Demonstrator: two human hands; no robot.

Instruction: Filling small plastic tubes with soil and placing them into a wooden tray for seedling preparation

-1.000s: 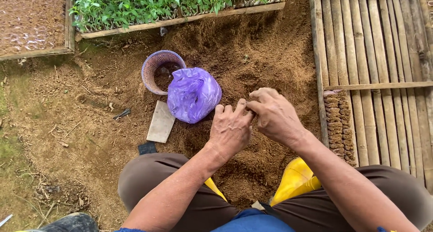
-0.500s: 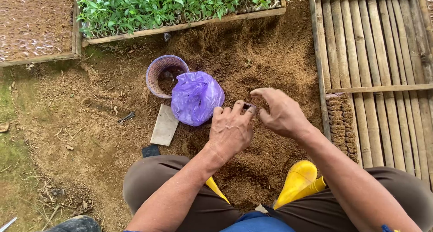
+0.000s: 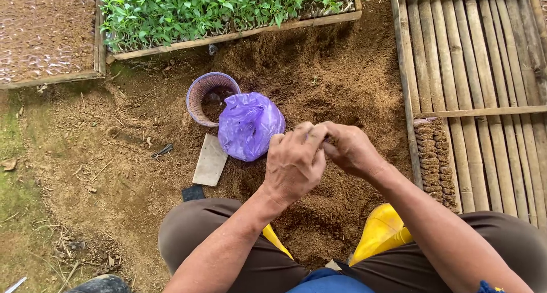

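My left hand [image 3: 293,165] and my right hand [image 3: 352,150] meet over a heap of loose brown soil [image 3: 330,70]. The fingertips of both pinch one small dark pouch [image 3: 317,135], which the fingers almost hide. Just left of my hands lies a crumpled purple plastic bag [image 3: 250,125]. It leans against a round purple woven basket [image 3: 200,93] with soil inside. My knees in brown trousers and my yellow boots [image 3: 380,227] frame the heap from below.
A bamboo slat rack [image 3: 478,65] fills the right side, with a block of several soil-filled tubes [image 3: 433,159] at its left edge. A wooden tray of green seedlings [image 3: 228,8] and a soil-filled tray [image 3: 45,31] lie beyond. A flat board [image 3: 209,160] lies by the bag.
Half a second ago my right hand was spread open above the soil while my left held the pouch. Now the right hand has closed in onto the pouch with the left.
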